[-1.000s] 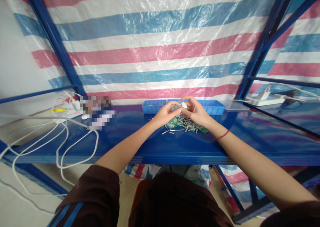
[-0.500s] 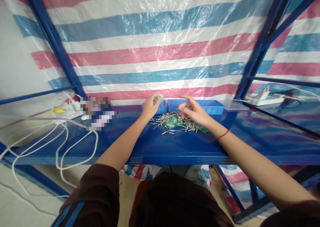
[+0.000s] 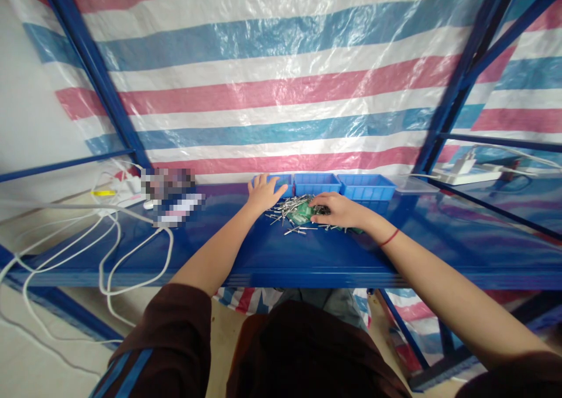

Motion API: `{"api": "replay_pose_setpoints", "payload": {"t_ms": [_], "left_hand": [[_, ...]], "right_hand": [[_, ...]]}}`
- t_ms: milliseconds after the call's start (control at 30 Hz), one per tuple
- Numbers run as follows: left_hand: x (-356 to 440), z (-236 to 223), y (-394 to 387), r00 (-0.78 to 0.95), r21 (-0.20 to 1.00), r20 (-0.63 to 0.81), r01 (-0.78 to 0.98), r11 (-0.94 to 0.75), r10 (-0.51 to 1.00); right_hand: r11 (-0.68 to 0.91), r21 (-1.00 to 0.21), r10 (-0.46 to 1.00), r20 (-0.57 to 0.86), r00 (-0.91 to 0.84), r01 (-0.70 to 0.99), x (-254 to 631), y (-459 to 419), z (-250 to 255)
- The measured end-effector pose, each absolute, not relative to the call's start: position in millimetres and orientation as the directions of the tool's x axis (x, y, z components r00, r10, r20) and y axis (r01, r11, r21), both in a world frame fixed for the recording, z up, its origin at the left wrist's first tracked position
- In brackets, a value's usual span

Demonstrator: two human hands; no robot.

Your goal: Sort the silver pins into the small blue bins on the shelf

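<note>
Over the left blue bin [image 3: 287,191], my left hand [image 3: 262,194] is open, fingers spread and nothing visible in it. Lower and to the right, my right hand [image 3: 336,209] reaches into a pile of thin metal pieces [image 3: 287,206] that look like pop rivets. Its fingers are curved but apart, with the thumb and forefinger at the edge of some green pieces [image 3: 302,212]. Whether the fingertips touch the green pieces I cannot tell. Part of the pile is hidden beneath this hand.
A middle bin [image 3: 317,182] and a right bin [image 3: 367,188] stand behind the pile on the blue table [image 3: 272,257]. Right of them lies a clear lid [image 3: 417,184]. White cables [image 3: 169,251] hang at the left; a power strip [image 3: 472,174] lies at the right.
The pale greenish piece in my left hand is out of its fingers, which have spread above the left bin. My right hand has come down onto the pile.
</note>
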State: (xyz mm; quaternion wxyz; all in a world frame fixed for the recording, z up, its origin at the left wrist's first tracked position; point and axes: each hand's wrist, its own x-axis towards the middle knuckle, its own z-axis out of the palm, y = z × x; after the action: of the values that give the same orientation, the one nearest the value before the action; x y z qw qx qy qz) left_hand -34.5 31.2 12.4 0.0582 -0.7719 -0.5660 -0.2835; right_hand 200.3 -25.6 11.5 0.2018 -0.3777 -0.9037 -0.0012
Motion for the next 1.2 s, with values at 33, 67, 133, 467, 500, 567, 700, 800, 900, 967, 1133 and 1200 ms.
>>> {"api": "replay_pose_setpoints", "payload": {"t_ms": [33,67,133,467,500,567,700,800,900,967,1133,1200], "left_hand": [[-35,12,31,0.199,0.235,0.506,0.905,-0.356,0.839],[-34,13,30,0.201,0.238,0.506,0.902,-0.359,0.839],[-32,12,29,0.215,0.239,0.516,0.893,-0.381,0.829],[-2,10,8,0.458,0.202,0.578,0.722,-0.661,0.676],[0,9,6,0.482,0.200,0.568,0.705,-0.680,0.667],[2,7,5,0.525,0.207,0.553,0.666,-0.716,0.648],[4,9,3,0.562,0.248,0.561,0.586,-0.772,0.607],[4,14,1,0.550,0.343,0.570,0.515,-0.785,0.610],[5,14,-1,0.527,0.530,0.540,0.393,-0.752,0.656],[7,11,0,0.466,0.686,0.503,0.298,-0.664,0.728],[11,7,4,0.407,0.869,0.418,0.080,-0.488,0.812],[12,7,5,0.385,0.873,0.429,0.054,-0.484,0.817]], "right_hand": [[0.721,-0.157,0.678,0.364,-0.639,0.675,201,-25,12],[0.728,-0.162,0.672,0.362,-0.646,0.666,201,-25,13],[0.733,-0.159,0.667,0.358,-0.653,0.662,200,-26,14],[0.599,0.027,0.735,0.378,-0.562,0.801,188,-32,6],[0.601,0.048,0.727,0.383,-0.570,0.798,187,-33,6],[0.603,0.085,0.709,0.398,-0.582,0.793,185,-34,8],[0.612,0.079,0.674,0.469,-0.571,0.787,182,-36,11],[0.616,-0.046,0.657,0.581,-0.480,0.787,181,-33,13],[0.611,-0.221,0.669,0.657,-0.347,0.760,183,-30,16],[0.602,-0.339,0.707,0.647,-0.286,0.723,185,-29,18],[0.622,-0.492,0.736,0.632,-0.242,0.610,187,-30,20],[0.625,-0.529,0.744,0.626,-0.233,0.574,187,-30,19]]}}
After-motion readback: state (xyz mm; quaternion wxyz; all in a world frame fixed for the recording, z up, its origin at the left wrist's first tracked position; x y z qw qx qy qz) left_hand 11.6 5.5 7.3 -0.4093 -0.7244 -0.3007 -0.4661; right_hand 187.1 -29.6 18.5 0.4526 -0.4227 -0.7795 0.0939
